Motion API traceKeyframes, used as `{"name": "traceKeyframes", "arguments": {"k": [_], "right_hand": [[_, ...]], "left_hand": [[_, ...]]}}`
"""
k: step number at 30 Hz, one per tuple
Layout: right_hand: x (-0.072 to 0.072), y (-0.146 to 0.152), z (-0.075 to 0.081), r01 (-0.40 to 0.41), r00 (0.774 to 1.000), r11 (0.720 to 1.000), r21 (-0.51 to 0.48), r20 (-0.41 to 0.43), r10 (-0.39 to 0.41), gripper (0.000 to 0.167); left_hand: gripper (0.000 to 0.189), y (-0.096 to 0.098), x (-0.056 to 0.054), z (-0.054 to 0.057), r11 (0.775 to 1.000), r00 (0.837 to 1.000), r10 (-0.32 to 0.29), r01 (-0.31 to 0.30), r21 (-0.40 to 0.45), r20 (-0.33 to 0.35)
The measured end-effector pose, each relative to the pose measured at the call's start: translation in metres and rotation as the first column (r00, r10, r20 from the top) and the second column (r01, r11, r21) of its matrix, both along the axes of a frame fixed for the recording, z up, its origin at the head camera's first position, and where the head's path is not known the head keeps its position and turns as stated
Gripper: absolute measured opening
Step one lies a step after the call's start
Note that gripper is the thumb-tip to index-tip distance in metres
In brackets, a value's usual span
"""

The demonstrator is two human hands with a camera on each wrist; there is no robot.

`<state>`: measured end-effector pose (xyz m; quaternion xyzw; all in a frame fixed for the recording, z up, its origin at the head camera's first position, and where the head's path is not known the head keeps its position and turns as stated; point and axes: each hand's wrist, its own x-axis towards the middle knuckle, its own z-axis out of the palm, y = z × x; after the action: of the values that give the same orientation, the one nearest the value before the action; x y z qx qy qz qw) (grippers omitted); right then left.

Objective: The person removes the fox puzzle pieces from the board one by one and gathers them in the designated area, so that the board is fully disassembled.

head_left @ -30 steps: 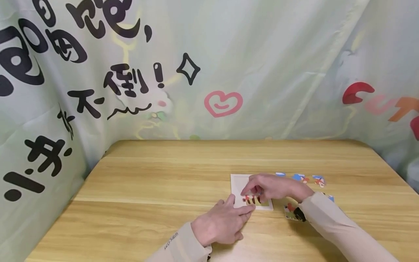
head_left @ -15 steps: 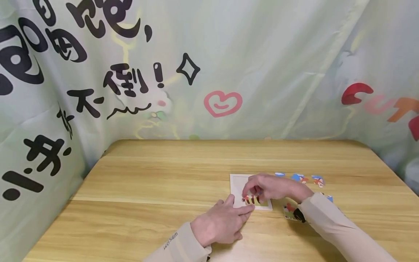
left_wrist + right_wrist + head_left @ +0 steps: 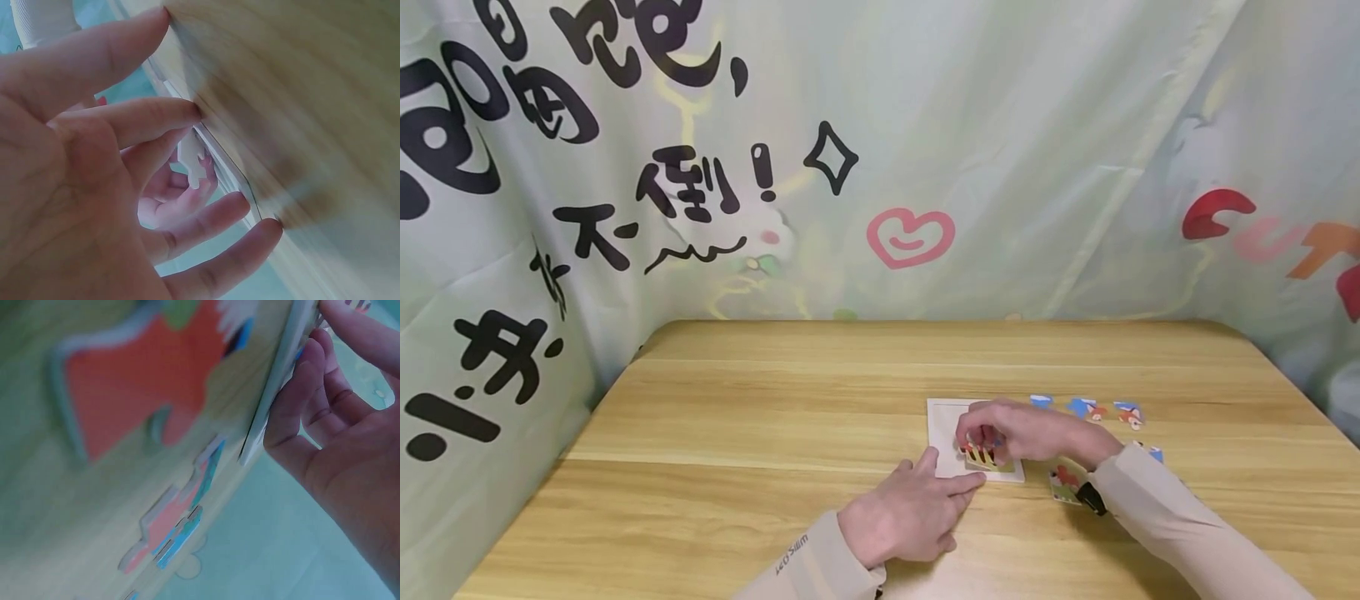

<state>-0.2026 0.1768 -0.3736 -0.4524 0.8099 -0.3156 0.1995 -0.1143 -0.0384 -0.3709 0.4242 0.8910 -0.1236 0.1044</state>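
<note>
A white-framed jigsaw board lies on the table under both hands. My right hand pinches a yellow-and-dark striped puzzle piece over the board's lower part; the fingers partly cover it. In the left wrist view that puzzle piece shows its pale side, tilted up from the board. My left hand rests at the board's near left corner with its fingers spread, the fingertips touching the edge and frame. The right wrist view shows my right hand at the board's rim.
Several loose puzzle pieces lie to the right of the board, among them a blue-and-white piece, an orange-and-blue piece and a red-and-green piece near my right sleeve. A printed curtain hangs behind the table.
The striped piece has tilted up and shifted slightly to the right in my right fingers. My left hand stays almost still at the board's corner.
</note>
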Motion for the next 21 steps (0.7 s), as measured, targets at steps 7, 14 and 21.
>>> {"name": "traceKeyframes", "arguments": {"k": [7, 14, 21], "right_hand": [[-0.002, 0.002, -0.004, 0.003, 0.998, 1.0, -0.02, -0.058, -0.004, 0.051], [-0.004, 0.002, -0.001, 0.009, 0.999, 0.997, -0.075, -0.046, -0.012, 0.033], [-0.006, 0.009, 0.014, 0.053, 0.997, 0.989, -0.139, -0.044, -0.06, 0.027]], "left_hand": [[0.062, -0.001, -0.001, 0.0, 1.0, 0.999, 0.011, -0.012, 0.029, 0.031], [0.064, 0.0, -0.001, 0.001, 1.0, 1.0, 0.013, -0.013, 0.019, 0.023], [0.063, -0.001, -0.001, 0.001, 1.0, 1.0, 0.001, -0.001, 0.009, 0.001]]}}
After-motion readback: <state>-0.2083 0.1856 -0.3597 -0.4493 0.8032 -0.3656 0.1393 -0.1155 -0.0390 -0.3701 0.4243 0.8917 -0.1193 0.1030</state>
